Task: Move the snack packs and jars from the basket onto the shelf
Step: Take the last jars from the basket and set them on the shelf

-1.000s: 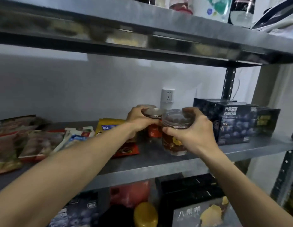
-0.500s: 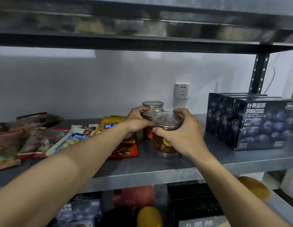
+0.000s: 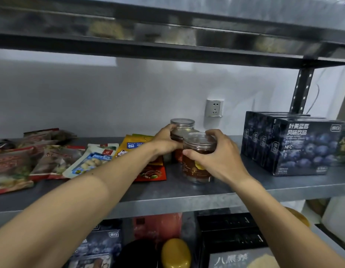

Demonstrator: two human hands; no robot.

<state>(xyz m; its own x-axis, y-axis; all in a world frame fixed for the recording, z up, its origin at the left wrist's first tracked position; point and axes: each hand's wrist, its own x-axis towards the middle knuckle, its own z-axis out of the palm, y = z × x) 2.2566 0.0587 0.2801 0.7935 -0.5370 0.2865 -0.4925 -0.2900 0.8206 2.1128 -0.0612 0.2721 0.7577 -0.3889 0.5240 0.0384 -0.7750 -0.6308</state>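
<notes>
Three clear-lidded jars stand in a row on the grey metal shelf (image 3: 167, 198). My right hand (image 3: 218, 157) grips the front jar (image 3: 194, 171), which rests on the shelf and holds brown contents. My left hand (image 3: 166, 142) holds the middle jar (image 3: 180, 136) just behind it. The back jar (image 3: 182, 123) stands free near the wall. Left of the jars lie snack packs: a yellow and red pack (image 3: 148, 171), a blue and white pack (image 3: 90, 159) and red packs (image 3: 17, 167). The basket is not in view.
Dark blueberry drink boxes (image 3: 295, 147) stand on the right of the shelf. A wall socket (image 3: 214, 108) sits behind the jars. An upper shelf (image 3: 167, 31) hangs close overhead. The shelf below holds boxes and a yellow-lidded item (image 3: 175, 252).
The view has tilted down and shifted. Both hands have lowered their jars, and the front jar now rests on the shelf near the back jar.
</notes>
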